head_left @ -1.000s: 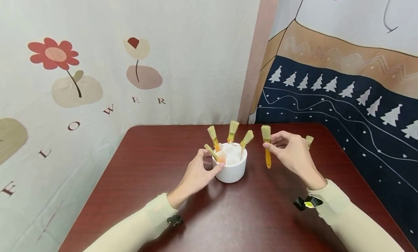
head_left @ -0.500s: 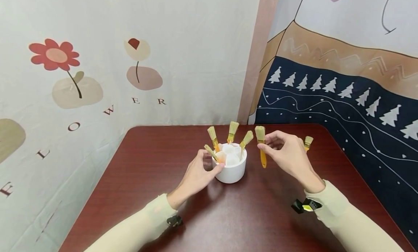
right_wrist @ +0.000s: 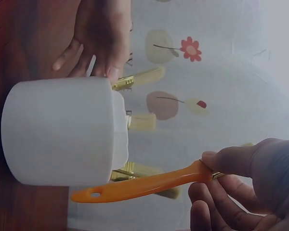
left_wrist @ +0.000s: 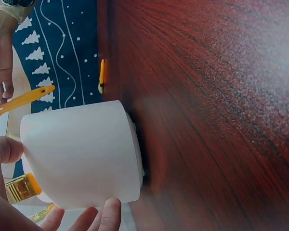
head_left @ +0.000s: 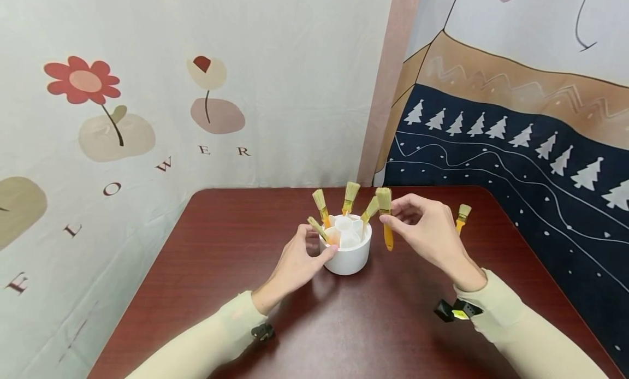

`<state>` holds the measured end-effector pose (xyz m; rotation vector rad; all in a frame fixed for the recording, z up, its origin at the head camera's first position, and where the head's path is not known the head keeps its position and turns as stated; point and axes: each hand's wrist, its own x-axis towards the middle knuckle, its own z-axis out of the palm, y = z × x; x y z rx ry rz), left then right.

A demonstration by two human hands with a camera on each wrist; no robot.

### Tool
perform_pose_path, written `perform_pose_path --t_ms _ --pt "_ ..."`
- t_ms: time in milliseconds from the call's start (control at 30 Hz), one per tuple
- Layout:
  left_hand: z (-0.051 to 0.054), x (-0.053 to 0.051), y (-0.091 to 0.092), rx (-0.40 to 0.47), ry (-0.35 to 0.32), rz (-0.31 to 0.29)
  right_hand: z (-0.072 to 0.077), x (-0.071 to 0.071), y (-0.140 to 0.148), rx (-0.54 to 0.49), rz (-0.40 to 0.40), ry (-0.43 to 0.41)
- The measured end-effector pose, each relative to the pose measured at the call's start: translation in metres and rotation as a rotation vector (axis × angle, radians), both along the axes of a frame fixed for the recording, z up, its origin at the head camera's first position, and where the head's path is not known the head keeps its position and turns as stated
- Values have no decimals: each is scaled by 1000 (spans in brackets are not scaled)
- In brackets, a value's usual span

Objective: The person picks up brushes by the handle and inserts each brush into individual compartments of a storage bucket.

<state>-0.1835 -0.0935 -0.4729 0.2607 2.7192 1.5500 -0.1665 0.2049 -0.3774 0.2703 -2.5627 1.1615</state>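
Note:
A round white pot [head_left: 346, 260] with inner compartments stands upright on the table. Several paintbrushes, one of them the rear paintbrush [head_left: 351, 193], lean in it with bristles up. My left hand [head_left: 295, 261] grips the pot's left side, thumb at the rim; in the left wrist view its fingers spread along the white wall [left_wrist: 79, 154]. Just right of the pot, my right hand [head_left: 432, 231] pinches another paintbrush [head_left: 389, 238] near its metal band, bristles up. The right wrist view shows its orange handle [right_wrist: 144, 186] hanging free, overlapping the pot's rim in view.
One more paintbrush [head_left: 462, 215] is behind my right hand, near the right side of the dark red table [head_left: 236, 226]. Patterned cloths hang behind: a pale flower cloth [head_left: 295, 95] and a navy tree cloth [head_left: 457, 149].
My right hand has moved left with its paintbrush, closer to the pot. More of the paintbrush behind that hand now shows. The left hand and pot have stayed in place.

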Motion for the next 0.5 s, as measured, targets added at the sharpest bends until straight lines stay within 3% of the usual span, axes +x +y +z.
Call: perform_pose_path --t_ms 500 --pt "-1 -1 -1 31 8 -13 7 2 -12 -24 44 54"
